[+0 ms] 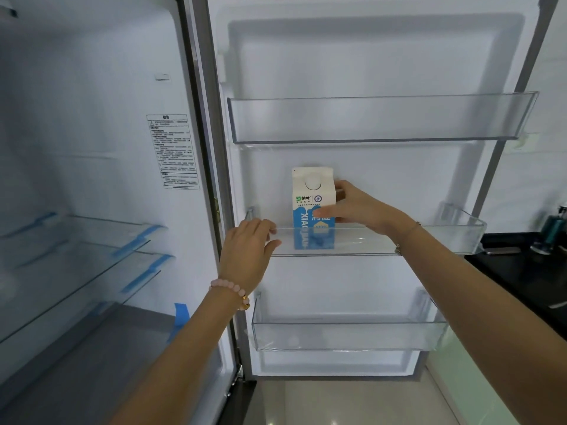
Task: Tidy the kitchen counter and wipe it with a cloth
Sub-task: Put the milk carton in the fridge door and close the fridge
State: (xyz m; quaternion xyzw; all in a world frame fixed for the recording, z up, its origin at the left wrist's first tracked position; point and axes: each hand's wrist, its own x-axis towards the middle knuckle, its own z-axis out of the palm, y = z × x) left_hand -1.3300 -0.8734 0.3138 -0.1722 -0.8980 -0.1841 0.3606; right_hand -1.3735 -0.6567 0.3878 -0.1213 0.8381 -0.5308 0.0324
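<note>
A white and blue milk carton [310, 197] with a round white cap stands upright in the middle clear bin [429, 240] of the open fridge door. My right hand [359, 208] is wrapped around the carton's right side, thumb across its front. My left hand [248, 250] rests on the left end of that bin's front rim, fingers curled over the edge, holding nothing else. No cloth is in view.
The upper door bin [380, 121] and lower door bin [346, 335] hold nothing. Glass shelves [92, 259] with blue tape fill the fridge interior at left. A black counter [521, 277] with a dark bottle [552, 228] and a flat device lies at far right.
</note>
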